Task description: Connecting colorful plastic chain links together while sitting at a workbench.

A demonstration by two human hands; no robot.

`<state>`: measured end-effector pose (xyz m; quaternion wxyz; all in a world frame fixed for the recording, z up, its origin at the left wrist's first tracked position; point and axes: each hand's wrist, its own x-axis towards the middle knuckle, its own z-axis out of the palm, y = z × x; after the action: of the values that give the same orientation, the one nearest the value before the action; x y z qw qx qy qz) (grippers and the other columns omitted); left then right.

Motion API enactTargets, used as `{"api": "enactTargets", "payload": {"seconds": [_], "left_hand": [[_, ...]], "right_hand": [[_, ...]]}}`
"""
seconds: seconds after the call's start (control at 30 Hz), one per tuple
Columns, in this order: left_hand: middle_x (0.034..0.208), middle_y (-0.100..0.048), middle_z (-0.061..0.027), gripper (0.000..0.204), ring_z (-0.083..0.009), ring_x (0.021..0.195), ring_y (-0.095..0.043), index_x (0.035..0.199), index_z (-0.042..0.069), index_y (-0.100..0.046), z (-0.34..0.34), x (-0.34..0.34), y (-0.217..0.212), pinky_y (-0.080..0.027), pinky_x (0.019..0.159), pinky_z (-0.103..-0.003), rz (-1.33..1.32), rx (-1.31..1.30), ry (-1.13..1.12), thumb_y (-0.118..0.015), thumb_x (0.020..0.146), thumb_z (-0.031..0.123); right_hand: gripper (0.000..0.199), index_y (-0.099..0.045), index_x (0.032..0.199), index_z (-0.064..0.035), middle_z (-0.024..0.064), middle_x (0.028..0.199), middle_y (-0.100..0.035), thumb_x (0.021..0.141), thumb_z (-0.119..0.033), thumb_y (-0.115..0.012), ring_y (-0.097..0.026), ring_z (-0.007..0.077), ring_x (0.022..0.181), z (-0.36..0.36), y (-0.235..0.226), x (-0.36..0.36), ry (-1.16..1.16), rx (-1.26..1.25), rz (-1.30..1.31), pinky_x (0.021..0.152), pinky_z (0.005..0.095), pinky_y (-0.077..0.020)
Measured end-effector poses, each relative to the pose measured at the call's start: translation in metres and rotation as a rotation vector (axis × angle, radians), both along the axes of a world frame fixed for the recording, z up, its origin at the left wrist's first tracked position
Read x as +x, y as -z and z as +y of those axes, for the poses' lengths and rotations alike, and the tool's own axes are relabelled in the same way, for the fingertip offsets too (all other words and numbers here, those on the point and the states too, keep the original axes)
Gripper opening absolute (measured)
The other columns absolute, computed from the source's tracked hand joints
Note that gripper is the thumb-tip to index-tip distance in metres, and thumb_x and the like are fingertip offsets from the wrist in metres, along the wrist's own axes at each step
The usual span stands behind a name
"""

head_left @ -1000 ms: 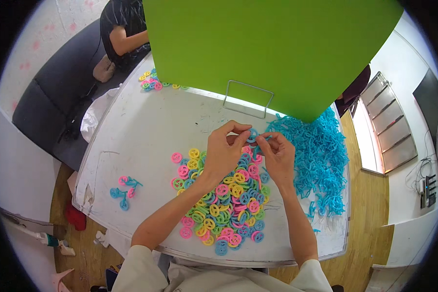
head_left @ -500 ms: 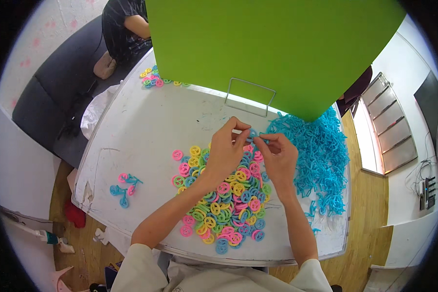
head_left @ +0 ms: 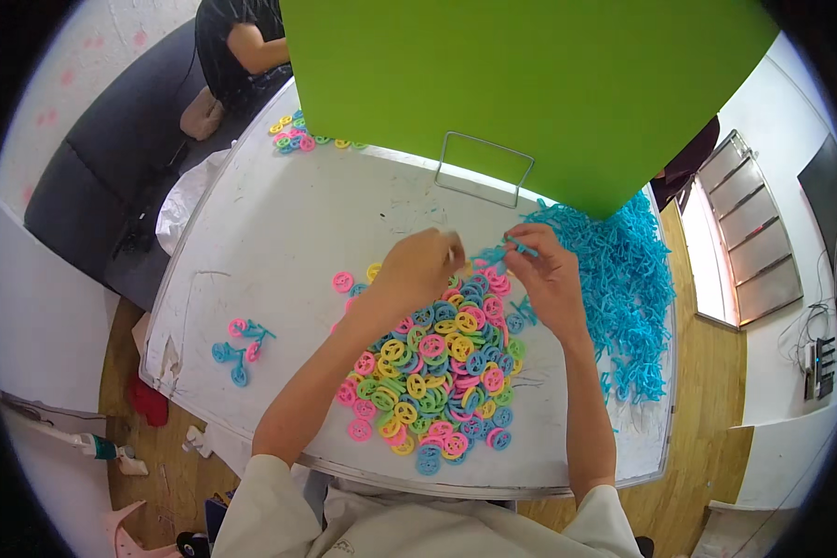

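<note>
Above the far side of a heap of small pink, yellow, green and blue plastic wheels (head_left: 418,386), my right hand (head_left: 551,270) pinches a blue plastic stem piece (head_left: 519,245). A light-blue part (head_left: 488,258) shows just left of those fingertips; whether it is joined to the stem I cannot tell. My left hand (head_left: 420,264) hovers over the heap's far left part, apart from the right hand, its fingertips smeared by motion. Farther left on the table lie several wheels joined to blue stems (head_left: 241,352).
A big pile of blue stem pieces (head_left: 614,288) covers the table's right side. A tall green panel (head_left: 521,93) with a wire handle (head_left: 477,198) stands at the back. More wheels (head_left: 295,135) lie at the far left, near another person's arm (head_left: 256,48).
My hands, earlier together at a blue piece, have come apart. The left has drawn back leftward; the right keeps hold of a stem piece. The view has shifted slightly.
</note>
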<state>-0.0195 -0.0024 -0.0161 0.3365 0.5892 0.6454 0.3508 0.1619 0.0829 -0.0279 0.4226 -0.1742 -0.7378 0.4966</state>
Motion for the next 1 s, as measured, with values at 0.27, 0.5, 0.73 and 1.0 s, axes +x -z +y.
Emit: {"api": "enactTargets", "payload": {"seconds": [0.27, 0.5, 0.73, 1.0], "left_hand": [[0.083, -0.064, -0.0160, 0.018, -0.0331, 0.075, -0.062, 0.084, 0.003, -0.064, -0.009, 0.003, 0.026, -0.048, 0.068, -0.039, 0.522, 0.175, 0.252, -0.071, 0.073, 0.015], [0.086, -0.063, -0.0076, 0.013, -0.0149, 0.075, -0.061, 0.099, 0.002, -0.063, 0.001, -0.002, -0.015, -0.050, 0.060, -0.028, -0.365, 0.062, -0.153, -0.059, 0.088, 0.009], [0.092, -0.062, -0.0072, 0.020, -0.0147, 0.077, -0.064, 0.107, -0.003, -0.059, 0.002, 0.003, -0.013, -0.056, 0.066, -0.026, -0.557, 0.009, -0.077, -0.056, 0.092, 0.011], [0.092, -0.062, -0.0097, 0.012, -0.0173, 0.082, -0.066, 0.102, -0.005, -0.055, 0.006, 0.008, 0.004, -0.058, 0.066, -0.029, -0.637, 0.061, -0.106, -0.052, 0.092, 0.002]], "right_hand": [[0.013, -0.057, 0.096, 0.0013, 0.0026, 0.088, -0.060, 0.084, 0.003, -0.063, -0.059, 0.0093, 0.084, -0.003, -0.010, 0.002, 0.060, -0.263, -0.060, 0.073, 0.0235, -0.0507], [0.015, -0.059, 0.091, 0.0015, 0.0048, 0.085, -0.064, 0.079, 0.002, -0.069, -0.062, 0.0104, 0.079, -0.001, -0.017, 0.007, 0.135, -0.069, -0.178, 0.070, 0.0244, -0.0524], [0.012, -0.065, 0.088, 0.0017, 0.0045, 0.077, -0.066, 0.078, -0.004, -0.070, -0.058, 0.0071, 0.071, -0.008, -0.017, 0.003, 0.227, 0.104, -0.302, 0.064, 0.0238, -0.0468], [0.009, -0.062, 0.089, 0.0000, 0.0094, 0.079, -0.065, 0.083, -0.005, -0.065, -0.057, 0.0139, 0.070, -0.013, -0.009, -0.002, 0.206, 0.168, -0.239, 0.063, 0.0290, -0.0454]]}}
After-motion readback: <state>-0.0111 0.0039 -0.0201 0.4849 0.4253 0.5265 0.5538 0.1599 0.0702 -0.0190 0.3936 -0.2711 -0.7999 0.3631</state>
